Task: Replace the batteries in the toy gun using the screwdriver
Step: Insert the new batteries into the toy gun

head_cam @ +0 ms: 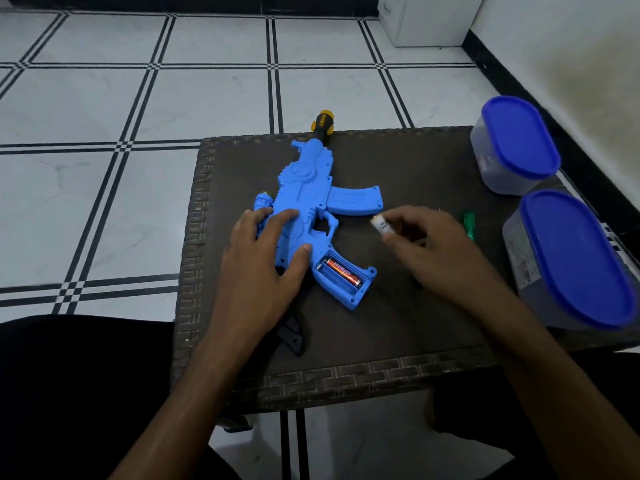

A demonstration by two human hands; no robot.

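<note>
Left hand: flat on the toy gun, palm down, fingers spread over the body above the grip; pressing, not wrapped around anything.
Right hand: raised just over the worktop, thumb and fingertips pinched on a small pale battery; one end of the cell pokes out toward the gun.
Toy gun: blue plastic, lying on its side under and beyond the left hand, muzzle pointing away from the person, black-and-yellow tip reaching past the far edge of the worktop. Magazine juts toward the right hand.
Battery compartment: in the grip, just right of the left thumb and below the right hand; cover off, cavity showing.
Fitted battery: one red-and-black cell lying in the far side of the cavity; the near slot beside it is bare.
Screwdriver: green translucent handle, just beyond the right hand's knuckles, mostly hidden by the hand.
Black part: dark plastic piece by the left wrist; cannot tell what it is.
Worktop: low dark woven-pattern surface carrying everything.
Containers: two clear tubs with blue lids, right of the right hand; nearer one tilted in view, farther one behind it.
Floor: white tiles with black double lines, left and beyond.
</note>
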